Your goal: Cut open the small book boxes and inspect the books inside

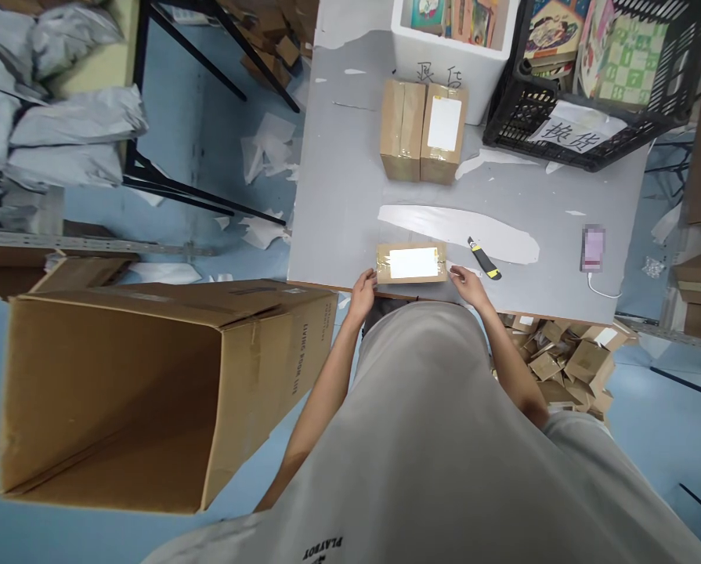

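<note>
A small taped cardboard box (pixel 384 272) with a blank white label lies flat at the table's front edge, before my body. At its left end is my left hand (pixel 363 294), fingertips against or very close to the cardboard, not wrapped round it. My right hand (pixel 469 287) rests by the right end, fingers apart and a small gap between them and the box. Just beyond the right hand lies a black and yellow utility knife (pixel 485 258), partly on a strip of white paper (pixel 438 222).
Two taped boxes (pixel 404 129) stand farther back, before a white bin (pixel 453 66) and a black crate (pixel 561 125) of books. A phone (pixel 593 249) on a cable lies right. A large open carton (pixel 261 368) is at left; small boxes (pixel 588 364) are heaped below right.
</note>
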`<state>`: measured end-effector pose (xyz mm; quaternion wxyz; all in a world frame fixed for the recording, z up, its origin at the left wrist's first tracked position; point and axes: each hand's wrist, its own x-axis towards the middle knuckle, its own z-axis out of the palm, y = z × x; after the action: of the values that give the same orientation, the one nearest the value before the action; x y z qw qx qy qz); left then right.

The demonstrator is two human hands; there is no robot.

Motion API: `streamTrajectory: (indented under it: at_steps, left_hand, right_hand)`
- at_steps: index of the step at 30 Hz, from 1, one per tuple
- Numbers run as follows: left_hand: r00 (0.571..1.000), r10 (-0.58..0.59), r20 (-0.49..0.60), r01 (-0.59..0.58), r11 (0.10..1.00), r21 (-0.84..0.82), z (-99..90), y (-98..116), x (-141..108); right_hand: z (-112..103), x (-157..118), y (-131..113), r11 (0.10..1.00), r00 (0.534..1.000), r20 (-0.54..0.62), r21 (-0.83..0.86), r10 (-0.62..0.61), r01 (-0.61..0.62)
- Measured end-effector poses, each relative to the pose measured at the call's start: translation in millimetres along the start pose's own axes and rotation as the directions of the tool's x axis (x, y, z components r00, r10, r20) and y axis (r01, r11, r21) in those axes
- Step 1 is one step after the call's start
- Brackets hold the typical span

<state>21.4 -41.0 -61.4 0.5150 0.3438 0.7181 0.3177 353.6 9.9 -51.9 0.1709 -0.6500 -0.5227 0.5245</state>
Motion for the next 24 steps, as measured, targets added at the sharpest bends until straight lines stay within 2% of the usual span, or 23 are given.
streamTrajectory:
  at_steps: [3,7,12,16,20,24]
  left_hand:
    - [0.997,-0.069,0.044,0.07,0.997,-0.014,3.6,-3,-2]
    - [0.991,-0.076,0.111,0.078,0.997,-0.014,6.1,-4,-4]
    - [1.0,0.013,0.011,-0.013,0.999,-0.05,-2.3,3,4]
    - [0.997,0.072,0.015,-0.071,0.997,-0.036,-11.2,13,14]
    - [0.999,0.012,0.044,-0.011,1.0,-0.019,-11.4,14,19]
    - [0.998,-0.045,0.048,0.047,0.998,-0.045,-9.1,8,18]
  right_hand:
    - [6,5,8,1.0,0.998,0.06,-0.023,0.018,-0.016]
    - [14,6,6,0.999,0.99,0.138,0.036,-0.007,0.003]
    - [14,7,-11,0.984,0.99,0.089,0.155,-0.105,0.091]
    - [12,17,-20,0.99,0.991,0.08,0.097,-0.109,0.101]
    - [17,27,-18,0.997,0.993,0.096,0.032,-0.074,0.072]
    - [23,26,-10,0.997,0.995,0.082,0.059,-0.048,0.044]
